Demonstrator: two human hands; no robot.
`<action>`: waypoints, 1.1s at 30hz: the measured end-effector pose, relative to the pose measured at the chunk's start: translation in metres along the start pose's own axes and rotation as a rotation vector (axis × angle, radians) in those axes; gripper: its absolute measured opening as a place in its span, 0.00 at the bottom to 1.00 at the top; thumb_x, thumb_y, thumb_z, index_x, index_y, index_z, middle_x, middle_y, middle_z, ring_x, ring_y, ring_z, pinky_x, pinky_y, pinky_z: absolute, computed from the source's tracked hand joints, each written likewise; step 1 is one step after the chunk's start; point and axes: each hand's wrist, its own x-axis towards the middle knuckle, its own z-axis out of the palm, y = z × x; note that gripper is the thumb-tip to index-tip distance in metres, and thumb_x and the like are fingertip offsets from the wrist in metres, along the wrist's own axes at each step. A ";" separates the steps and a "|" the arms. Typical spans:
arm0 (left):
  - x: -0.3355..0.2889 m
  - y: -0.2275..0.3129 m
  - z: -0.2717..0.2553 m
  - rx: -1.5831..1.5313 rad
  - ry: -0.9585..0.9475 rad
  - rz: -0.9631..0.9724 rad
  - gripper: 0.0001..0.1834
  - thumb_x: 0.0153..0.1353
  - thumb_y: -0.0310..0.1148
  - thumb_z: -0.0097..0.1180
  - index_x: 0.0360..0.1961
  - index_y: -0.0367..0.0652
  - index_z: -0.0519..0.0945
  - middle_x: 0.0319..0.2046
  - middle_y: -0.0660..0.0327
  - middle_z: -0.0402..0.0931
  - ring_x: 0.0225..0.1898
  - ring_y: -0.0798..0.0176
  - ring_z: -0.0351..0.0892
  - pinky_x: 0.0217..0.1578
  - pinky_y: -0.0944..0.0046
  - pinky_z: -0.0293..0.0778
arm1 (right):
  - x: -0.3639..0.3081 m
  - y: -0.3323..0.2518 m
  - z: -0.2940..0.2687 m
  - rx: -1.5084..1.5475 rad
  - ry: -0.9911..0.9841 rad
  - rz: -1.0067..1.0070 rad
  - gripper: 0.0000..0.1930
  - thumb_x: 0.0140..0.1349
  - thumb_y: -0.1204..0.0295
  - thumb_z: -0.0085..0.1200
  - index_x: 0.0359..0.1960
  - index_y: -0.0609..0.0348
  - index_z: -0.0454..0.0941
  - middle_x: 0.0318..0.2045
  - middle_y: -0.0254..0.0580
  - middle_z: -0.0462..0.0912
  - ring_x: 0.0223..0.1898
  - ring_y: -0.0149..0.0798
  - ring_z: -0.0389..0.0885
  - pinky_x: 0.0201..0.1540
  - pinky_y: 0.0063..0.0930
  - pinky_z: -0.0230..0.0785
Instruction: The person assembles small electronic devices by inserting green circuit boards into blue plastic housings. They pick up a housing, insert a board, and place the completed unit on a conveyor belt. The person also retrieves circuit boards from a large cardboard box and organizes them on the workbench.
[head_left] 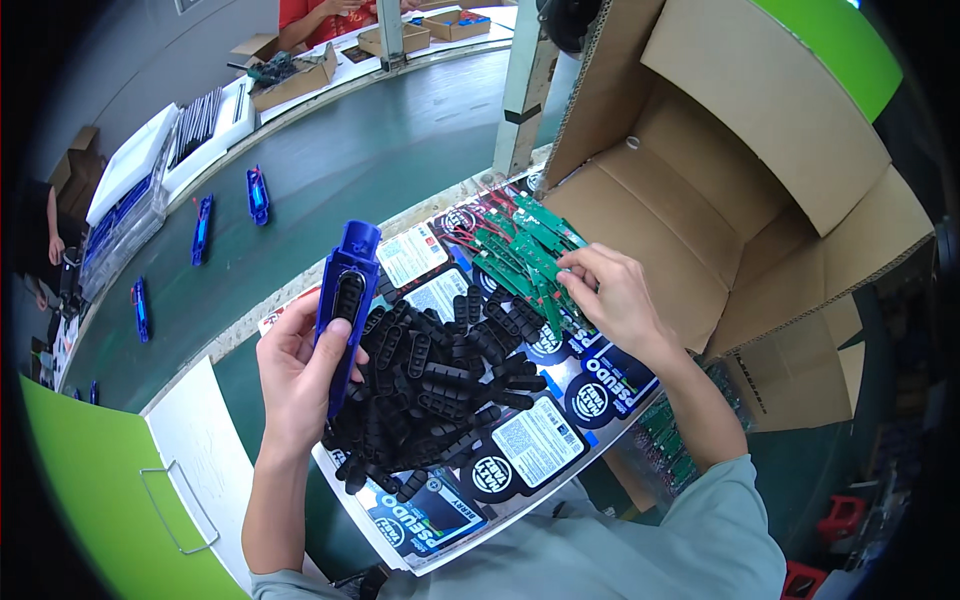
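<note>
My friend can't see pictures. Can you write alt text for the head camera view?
A person's left hand holds a blue plastic casing upright over black rubber pieces, while the right hand touches green circuit boards.

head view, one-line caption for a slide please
Left hand holds a blue plastic housing over black rubber pads while right hand reaches into green circuit boards.

blue plastic casing (345, 300), black rubber pads (440, 380), green circuit boards (525, 255), brown cardboard box (720, 200).
</note>
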 end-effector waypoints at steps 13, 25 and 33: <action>-0.002 -0.005 0.009 -0.041 -0.017 -0.041 0.19 0.70 0.27 0.57 0.59 0.33 0.74 0.41 0.58 0.80 0.32 0.70 0.82 0.28 0.71 0.79 | 0.029 -0.001 0.014 0.005 -0.077 0.005 0.14 0.58 0.75 0.62 0.46 0.65 0.80 0.33 0.48 0.80 0.36 0.49 0.81 0.40 0.43 0.71; 0.000 -0.003 0.013 -0.085 -0.056 -0.026 0.18 0.70 0.25 0.56 0.59 0.31 0.74 0.40 0.58 0.80 0.32 0.70 0.82 0.28 0.71 0.79 | 0.045 -0.025 -0.020 0.818 -0.166 0.084 0.16 0.65 0.78 0.60 0.53 0.67 0.73 0.44 0.40 0.83 0.38 0.25 0.81 0.39 0.24 0.77; -0.008 0.009 0.023 -0.266 -0.173 -0.103 0.17 0.71 0.29 0.57 0.58 0.36 0.75 0.44 0.57 0.81 0.38 0.67 0.83 0.32 0.69 0.82 | 0.045 -0.053 -0.007 1.182 -0.236 0.172 0.18 0.61 0.78 0.64 0.49 0.60 0.69 0.39 0.38 0.81 0.34 0.27 0.81 0.32 0.17 0.71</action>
